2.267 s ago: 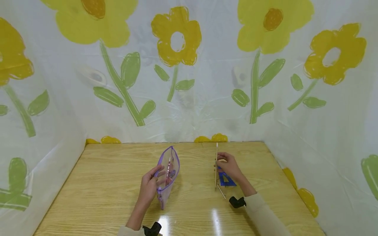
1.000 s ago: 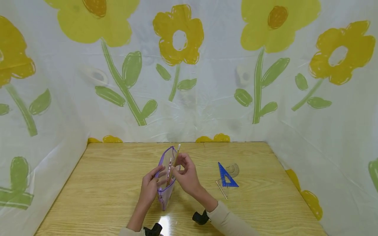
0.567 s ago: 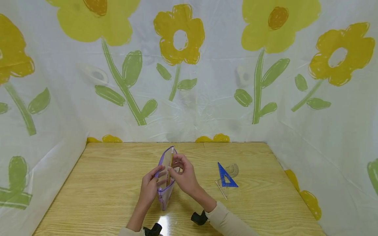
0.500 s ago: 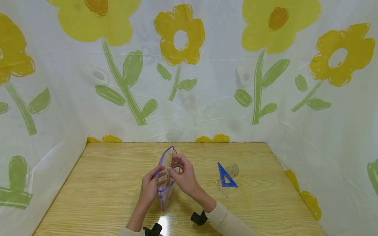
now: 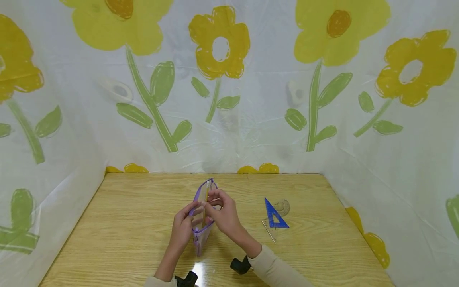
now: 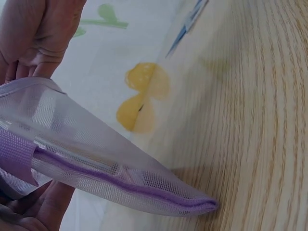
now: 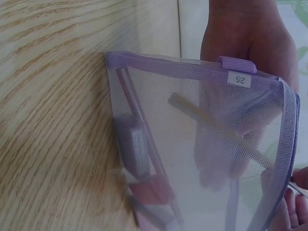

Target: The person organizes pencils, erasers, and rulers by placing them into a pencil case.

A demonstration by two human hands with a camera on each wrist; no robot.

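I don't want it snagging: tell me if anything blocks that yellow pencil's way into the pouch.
Nothing visible does: the yellow pencil, pinched by the right hand, has its lower end inside the open pouch. A slim red stick lies deeper.

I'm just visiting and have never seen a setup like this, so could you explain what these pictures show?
There is no machine at work here, just a person's bare hands. The wide picture comes from a camera on their head, looking forward and down; the two close ones come from a camera on each wrist.

The left hand holds open a purple-edged mesh pouch. The right hand pinches a yellow pencil, whose lower end is inside the pouch. Other small items show through the mesh.

On the wood-grain table, to the right, lie a blue set square, a clear protractor and another clear, marked tool, too faint to name.
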